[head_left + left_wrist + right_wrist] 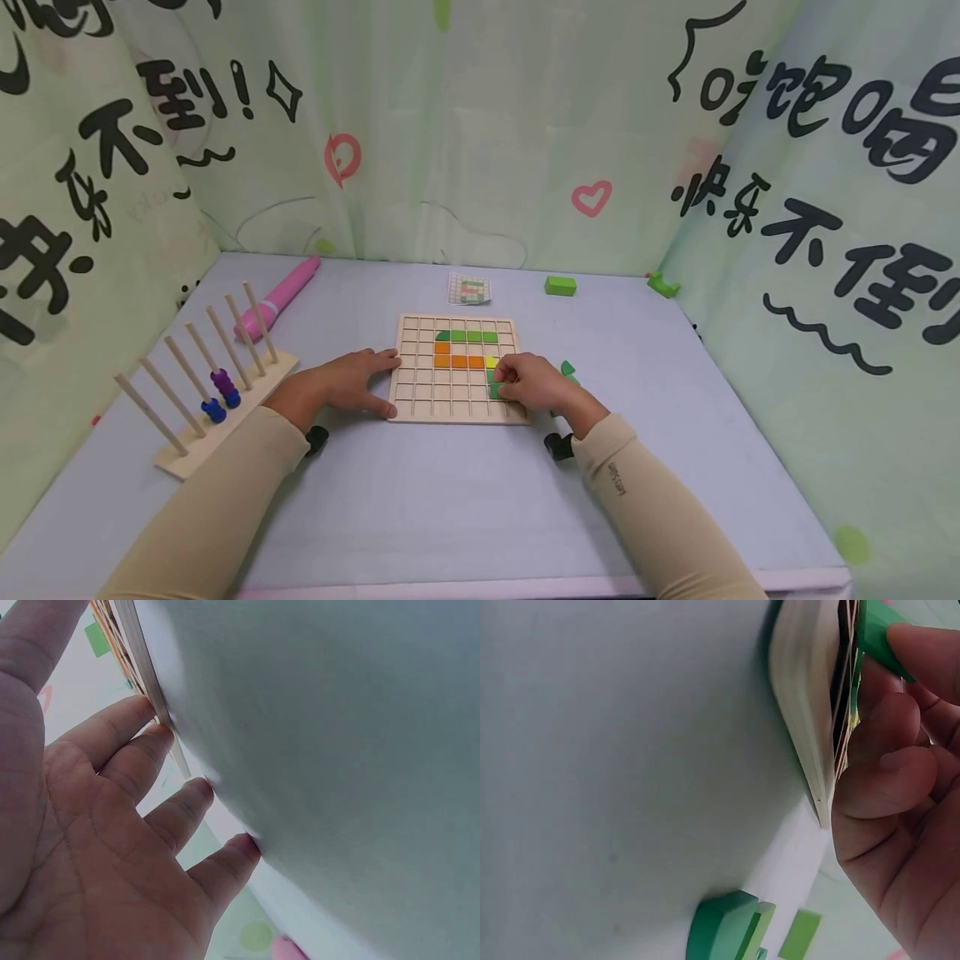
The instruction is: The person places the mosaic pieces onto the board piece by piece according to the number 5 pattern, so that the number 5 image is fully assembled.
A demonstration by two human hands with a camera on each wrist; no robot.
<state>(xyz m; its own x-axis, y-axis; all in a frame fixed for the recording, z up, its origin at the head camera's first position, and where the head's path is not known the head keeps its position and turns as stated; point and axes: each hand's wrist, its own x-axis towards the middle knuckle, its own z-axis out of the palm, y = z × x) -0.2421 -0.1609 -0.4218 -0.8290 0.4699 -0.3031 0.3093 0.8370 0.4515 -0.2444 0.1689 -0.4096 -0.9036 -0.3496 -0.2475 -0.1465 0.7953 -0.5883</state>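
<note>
A wooden grid board lies on the table, with a row of green tiles, several orange tiles and a yellow tile in its cells. My left hand rests at the board's left edge, thumb and fingers spread; its fingertips touch the side of the board in the left wrist view. Over the lower right cells, my right hand pinches a dark green block between thumb and fingers. The other fingers curl beside the board's edge.
Loose green blocks lie right of the board, partly hidden by the right hand. Behind it are a patterned card, a green box-shaped block and a green curved piece. A peg rack with beads and a pink stick stand left.
</note>
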